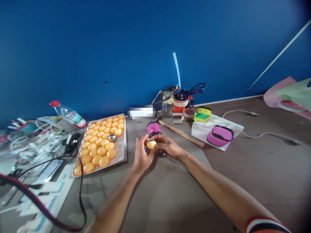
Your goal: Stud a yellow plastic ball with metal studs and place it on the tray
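Observation:
Both hands meet near the middle of the table. My left hand and my right hand have their fingers closed round a small orange dome with a dark rim. Just behind them stands a pink and black round object. Small shiny dark pieces lie under my right fingers, partly hidden. Left of the hands, a white tray holds several orange domes and one silvery, shiny piece.
A bottle, cables and white parts crowd the left. Behind the hands are a wooden stick, a glass jar and a red-white cup. A yellow-green piece and a pink piece lie on white paper at right.

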Demonstrator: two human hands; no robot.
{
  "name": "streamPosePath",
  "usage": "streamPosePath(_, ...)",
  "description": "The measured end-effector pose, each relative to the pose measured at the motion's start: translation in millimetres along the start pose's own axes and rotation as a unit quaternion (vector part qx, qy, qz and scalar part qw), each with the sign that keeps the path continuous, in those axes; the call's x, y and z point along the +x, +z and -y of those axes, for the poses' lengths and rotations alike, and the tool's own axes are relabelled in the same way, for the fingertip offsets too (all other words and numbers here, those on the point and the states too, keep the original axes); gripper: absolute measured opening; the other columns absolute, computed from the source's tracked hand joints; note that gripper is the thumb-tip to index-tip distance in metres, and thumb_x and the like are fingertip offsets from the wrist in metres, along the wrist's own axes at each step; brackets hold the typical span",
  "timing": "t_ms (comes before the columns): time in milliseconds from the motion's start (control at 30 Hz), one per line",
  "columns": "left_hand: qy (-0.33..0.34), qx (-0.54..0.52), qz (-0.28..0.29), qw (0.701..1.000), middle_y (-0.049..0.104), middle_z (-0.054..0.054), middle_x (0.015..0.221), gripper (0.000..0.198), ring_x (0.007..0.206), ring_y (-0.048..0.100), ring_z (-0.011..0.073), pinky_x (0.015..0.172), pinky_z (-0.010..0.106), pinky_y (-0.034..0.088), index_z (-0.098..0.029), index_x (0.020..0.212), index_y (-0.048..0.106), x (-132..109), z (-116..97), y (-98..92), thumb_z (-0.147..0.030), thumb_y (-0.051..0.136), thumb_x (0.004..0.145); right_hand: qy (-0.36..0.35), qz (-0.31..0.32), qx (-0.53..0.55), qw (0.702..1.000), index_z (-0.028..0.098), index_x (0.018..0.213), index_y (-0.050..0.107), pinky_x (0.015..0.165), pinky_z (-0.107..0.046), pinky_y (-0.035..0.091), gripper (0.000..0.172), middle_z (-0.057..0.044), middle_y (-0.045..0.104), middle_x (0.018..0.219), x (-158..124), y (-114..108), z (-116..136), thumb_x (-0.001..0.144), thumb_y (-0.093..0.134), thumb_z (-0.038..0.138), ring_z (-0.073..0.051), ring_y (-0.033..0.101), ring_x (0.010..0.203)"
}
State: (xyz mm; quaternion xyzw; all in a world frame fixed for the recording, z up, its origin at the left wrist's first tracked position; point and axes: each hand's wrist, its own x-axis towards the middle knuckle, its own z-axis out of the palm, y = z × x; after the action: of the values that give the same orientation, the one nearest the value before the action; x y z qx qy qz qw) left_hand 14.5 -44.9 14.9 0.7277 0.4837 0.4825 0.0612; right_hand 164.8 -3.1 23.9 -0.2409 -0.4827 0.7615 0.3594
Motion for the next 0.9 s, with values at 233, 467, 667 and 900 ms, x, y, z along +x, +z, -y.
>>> streamPosePath(233,0.001,-0.008,0.017,1.0,0.051,0.012,0.105,0.055,0.094,0.052,0.0201,0.082,0.037,0.048,-0.017,0.128,0.035,-1.7,1.3,1.1,-0.025,0.059,0.08,0.012,-0.011,0.023,1.0,0.016,0.093,0.06,0.057,-0.022,0.04,0.028,-0.002,0.063,0.082,-0.9,0.9,1.2,0.068,0.067,0.024,-0.01,0.054,0.063)
streamPosePath(467,0.014,0.007,0.019,1.0,0.052,0.011,0.104,0.051,0.093,0.053,0.0198,0.081,0.037,0.047,-0.018,0.125,0.037,0.2,-2.7,-0.7,-0.024,0.059,0.08,0.005,-0.024,0.054,0.998,0.016,0.088,0.06,0.057,-0.021,0.041,0.023,-0.001,0.063,0.078,0.7,-0.6,-2.6,0.068,0.068,0.023,-0.009,0.054,0.062)
streamPosePath(667,-0.008,0.009,0.032,0.999,0.055,0.009,0.099,0.038,0.091,0.055,0.0191,0.081,0.036,0.047,-0.018,0.118,0.043,0.9,-1.5,-0.5,-0.022,0.055,0.082,-0.005,-0.029,0.051,0.998,0.016,0.087,0.06,0.058,-0.023,0.043,0.023,-0.003,0.064,0.08,2.2,-3.3,-7.5,0.068,0.069,0.025,-0.011,0.056,0.063)
streamPosePath(900,-0.134,-0.08,0.018,0.988,0.056,0.009,0.103,0.039,0.095,0.056,0.02,0.084,0.035,0.046,-0.019,0.116,0.047,1.5,3.7,0.6,-0.029,0.058,0.08,-0.037,-0.042,0.019,0.998,0.016,0.09,0.06,0.055,-0.022,0.039,0.025,-0.001,0.06,0.077,1.9,-4.2,-4.8,0.068,0.067,0.026,-0.009,0.051,0.058)
